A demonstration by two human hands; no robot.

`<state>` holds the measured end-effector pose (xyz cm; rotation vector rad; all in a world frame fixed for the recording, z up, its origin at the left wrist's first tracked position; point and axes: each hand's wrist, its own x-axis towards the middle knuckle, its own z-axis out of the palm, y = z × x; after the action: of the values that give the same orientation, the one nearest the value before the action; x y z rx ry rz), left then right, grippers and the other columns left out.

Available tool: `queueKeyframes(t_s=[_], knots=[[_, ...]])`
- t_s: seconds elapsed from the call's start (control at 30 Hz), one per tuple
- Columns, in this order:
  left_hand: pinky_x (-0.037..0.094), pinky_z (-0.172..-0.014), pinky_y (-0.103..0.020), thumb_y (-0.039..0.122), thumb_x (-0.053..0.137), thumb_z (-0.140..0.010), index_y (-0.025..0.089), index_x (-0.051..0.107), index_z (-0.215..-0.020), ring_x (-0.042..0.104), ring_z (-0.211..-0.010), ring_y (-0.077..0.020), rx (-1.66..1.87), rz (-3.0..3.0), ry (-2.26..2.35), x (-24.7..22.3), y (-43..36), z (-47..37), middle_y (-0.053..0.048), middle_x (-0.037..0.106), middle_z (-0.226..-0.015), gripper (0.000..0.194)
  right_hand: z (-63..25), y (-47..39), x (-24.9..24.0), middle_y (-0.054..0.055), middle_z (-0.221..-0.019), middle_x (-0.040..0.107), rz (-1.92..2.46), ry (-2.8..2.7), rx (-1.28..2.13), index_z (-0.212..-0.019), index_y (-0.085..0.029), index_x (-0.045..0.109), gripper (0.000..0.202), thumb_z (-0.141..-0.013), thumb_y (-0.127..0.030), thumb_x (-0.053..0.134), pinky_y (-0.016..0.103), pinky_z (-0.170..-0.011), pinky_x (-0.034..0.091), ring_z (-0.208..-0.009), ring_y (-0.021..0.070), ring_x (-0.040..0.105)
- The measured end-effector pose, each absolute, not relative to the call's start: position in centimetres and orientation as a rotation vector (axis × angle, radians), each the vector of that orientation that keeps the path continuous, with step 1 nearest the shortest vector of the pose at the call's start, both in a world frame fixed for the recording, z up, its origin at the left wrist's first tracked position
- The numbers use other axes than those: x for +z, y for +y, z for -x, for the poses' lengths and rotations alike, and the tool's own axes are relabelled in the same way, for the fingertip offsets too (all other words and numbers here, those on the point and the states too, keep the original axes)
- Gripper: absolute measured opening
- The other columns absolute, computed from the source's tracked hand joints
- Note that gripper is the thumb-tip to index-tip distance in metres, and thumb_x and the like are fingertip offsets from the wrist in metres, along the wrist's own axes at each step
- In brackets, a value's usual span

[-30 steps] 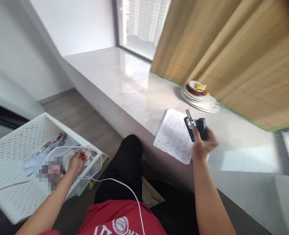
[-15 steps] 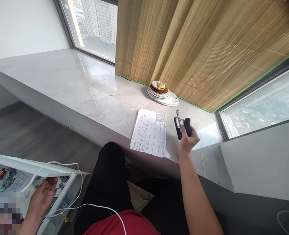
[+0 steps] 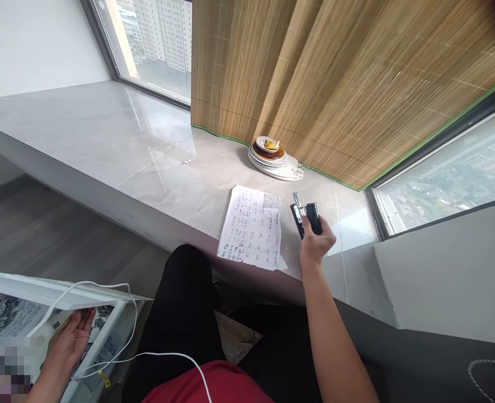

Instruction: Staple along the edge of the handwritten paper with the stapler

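In my right hand [image 3: 317, 242] is a black stapler [image 3: 312, 218], its top swung apart so the metal staple channel shows. It is held over the ledge, just right of a handwritten sheet of paper [image 3: 251, 229]. The paper lies with its lower edge at the ledge's front. My left hand [image 3: 71, 338] is down at the left inside a white drawer [image 3: 117, 313], palm turned up and fingers stretched out, nothing visible in it. Small grey and white pieces lie around its fingertips, too small to name.
A stack of plates [image 3: 268, 159] with a small yellow packet [image 3: 271, 144] on top stands at the back of the ledge [image 3: 167, 196], against a bamboo blind [image 3: 314, 84]. A white cable [image 3: 159, 354] loops from the drawer across my lap. Windows flank the blind.
The view has shifted slightly. My right hand has tilted the opened stapler a little and moved it slightly toward the paper. My left hand stays in the drawer.
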<state>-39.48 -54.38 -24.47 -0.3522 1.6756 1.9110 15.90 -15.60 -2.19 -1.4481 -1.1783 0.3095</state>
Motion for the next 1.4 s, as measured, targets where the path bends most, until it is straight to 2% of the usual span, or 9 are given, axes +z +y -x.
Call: queueKeyframes(t_s=[0.17,0.3,0.47,0.63,1.07,1.27,1.4], knots=[[0.067,-0.056,-0.018,-0.001,0.062,-0.084,0.022,0.067,-0.077,0.071,-0.057,-0.0106,1.882,0.444,1.657,-24.4,-54.4,39.3,0.005,0.074,-0.068,0.024,-15.4,-16.0,-2.0,0.009,-0.097,0.081,1.434,-1.292,0.265,-0.114,-0.016,0.082,0.046,-0.087,-0.053,0.078,0.044,-0.085,0.062,-0.091,0.0295,0.076],[0.068,-0.066,-0.018,-0.002,0.060,-0.085,0.020,0.070,-0.078,0.075,-0.066,-0.0113,1.855,0.420,1.637,-23.8,-54.7,38.9,0.000,0.077,-0.075,0.025,-15.1,-16.2,-1.9,0.009,-0.095,0.082,1.439,-1.381,0.220,-0.111,-0.017,0.082,0.044,-0.087,-0.053,0.078,0.044,-0.085,0.062,-0.088,0.0290,0.076],[0.069,-0.078,-0.019,-0.008,0.064,-0.075,0.018,0.075,-0.086,0.078,-0.079,-0.0132,1.833,0.405,1.634,-23.0,-55.0,38.4,-0.002,0.079,-0.091,0.030,-15.0,-16.3,-1.9,0.010,-0.095,0.082,1.431,-1.391,0.182,-0.110,-0.017,0.082,0.041,-0.087,-0.050,0.078,0.043,-0.082,0.062,-0.086,0.0290,0.076],[0.068,-0.084,-0.019,-0.005,0.059,-0.086,0.015,0.075,-0.093,0.078,-0.086,-0.0127,1.825,0.456,1.592,-22.8,-55.1,38.2,-0.004,0.078,-0.096,0.027,-15.1,-16.4,-1.9,0.011,-0.097,0.082,1.462,-1.355,0.168,-0.111,-0.016,0.081,0.046,-0.087,-0.055,0.076,0.042,-0.081,0.062,-0.090,0.0303,0.076],[0.067,-0.087,-0.019,-0.008,0.060,-0.088,0.015,0.074,-0.091,0.078,-0.084,-0.0128,1.835,0.439,1.594,-24.0,-55.5,39.0,-0.004,0.078,-0.094,0.027,-15.5,-16.1,-2.3,0.012,-0.099,0.082,1.474,-1.382,0.186,-0.113,-0.015,0.081,0.048,-0.087,-0.055,0.076,0.045,-0.084,0.061,-0.090,0.0304,0.076],[0.068,-0.083,-0.019,-0.007,0.063,-0.086,0.015,0.076,-0.093,0.079,-0.084,-0.0143,1.795,0.404,1.615,-24.0,-55.7,38.9,-0.003,0.080,-0.093,0.026,-15.4,-16.1,-2.3,0.009,-0.091,0.081,1.469,-1.386,0.177,-0.110,-0.016,0.082,0.045,-0.085,-0.054,0.078,0.043,-0.082,0.060,-0.083,0.0283,0.075],[0.067,-0.080,-0.018,-0.006,0.064,-0.086,0.015,0.075,-0.090,0.078,-0.079,-0.0133,1.787,0.386,1.637,-24.6,-55.7,39.0,-0.002,0.079,-0.088,0.025,-15.3,-16.1,-2.2,0.009,-0.093,0.082,1.475,-1.404,0.179,-0.109,-0.016,0.082,0.045,-0.085,-0.054,0.076,0.042,-0.082,0.059,-0.085,0.0286,0.075]])
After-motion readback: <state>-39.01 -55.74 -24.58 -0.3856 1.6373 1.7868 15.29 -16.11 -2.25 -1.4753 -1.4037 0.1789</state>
